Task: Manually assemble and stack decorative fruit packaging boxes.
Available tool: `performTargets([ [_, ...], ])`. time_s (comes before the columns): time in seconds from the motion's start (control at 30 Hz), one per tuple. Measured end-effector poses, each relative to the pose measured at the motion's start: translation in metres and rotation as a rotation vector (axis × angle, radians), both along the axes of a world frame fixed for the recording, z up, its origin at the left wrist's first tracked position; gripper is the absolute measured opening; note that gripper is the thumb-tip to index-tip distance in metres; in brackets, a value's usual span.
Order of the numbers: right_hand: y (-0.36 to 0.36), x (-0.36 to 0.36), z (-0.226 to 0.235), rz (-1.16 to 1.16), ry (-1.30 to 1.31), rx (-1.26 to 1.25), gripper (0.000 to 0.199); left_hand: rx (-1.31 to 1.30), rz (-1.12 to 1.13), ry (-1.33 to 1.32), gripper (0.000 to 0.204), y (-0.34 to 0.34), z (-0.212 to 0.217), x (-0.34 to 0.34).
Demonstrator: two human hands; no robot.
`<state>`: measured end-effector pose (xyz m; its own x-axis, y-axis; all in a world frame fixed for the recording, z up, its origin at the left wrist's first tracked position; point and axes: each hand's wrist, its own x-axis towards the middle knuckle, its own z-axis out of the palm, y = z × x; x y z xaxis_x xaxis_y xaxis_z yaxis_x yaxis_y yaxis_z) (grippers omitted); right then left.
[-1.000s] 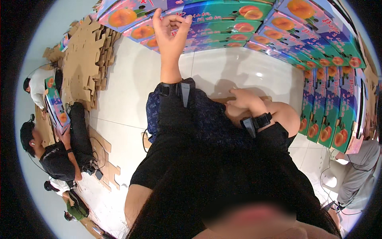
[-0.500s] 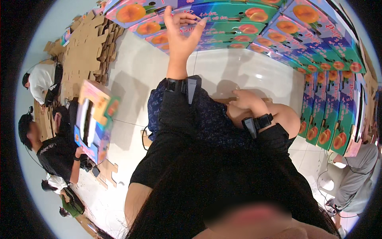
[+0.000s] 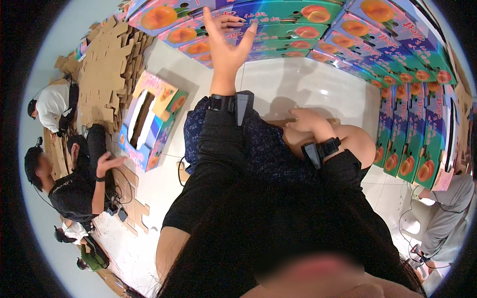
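Nearest, the right hand (image 3: 310, 123) hangs loose beside the bent knee (image 3: 360, 149), its grip released and holding nothing; it seems parked there so the leg can prop the forearm. Farther out, the left hand (image 3: 226, 47) is raised with thumb and forefinger spread and the other fingers curled, its grip also released, perhaps so as to steady or feel along the front stack (image 3: 295, 36) of fruit-printed boxes. That stack lies directly behind the left fingers; whether they touch it I cannot tell. The right-hand stack (image 3: 407, 134) of matching boxes is well apart from both hands, the rows set close together, likely to save room. Off to the left, a lone box (image 3: 160, 131) with a long slot on top sits on or just above the floor (image 3: 154, 64), outside either grip, near a co-worker's hand (image 3: 108, 163). Beyond it lies flattened cardboard (image 3: 102, 74), probably piled aside to keep together
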<state>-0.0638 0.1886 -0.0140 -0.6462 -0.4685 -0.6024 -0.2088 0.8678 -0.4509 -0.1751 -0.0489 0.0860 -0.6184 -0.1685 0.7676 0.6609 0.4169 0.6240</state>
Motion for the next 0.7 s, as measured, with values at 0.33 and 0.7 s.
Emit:
performTargets([
  [0.33, 0.001, -0.001, -0.007, -0.018, 0.05, -0.027, 0.058, 0.152, 0.066, -0.004, 0.079, 0.009, 0.005, 0.007],
  [0.7, -0.001, -0.002, 0.01, -0.022, -0.015, -0.02, 0.061, 0.359, 0.328, -0.307, 0.02, -0.144, 0.031, 0.087],
])
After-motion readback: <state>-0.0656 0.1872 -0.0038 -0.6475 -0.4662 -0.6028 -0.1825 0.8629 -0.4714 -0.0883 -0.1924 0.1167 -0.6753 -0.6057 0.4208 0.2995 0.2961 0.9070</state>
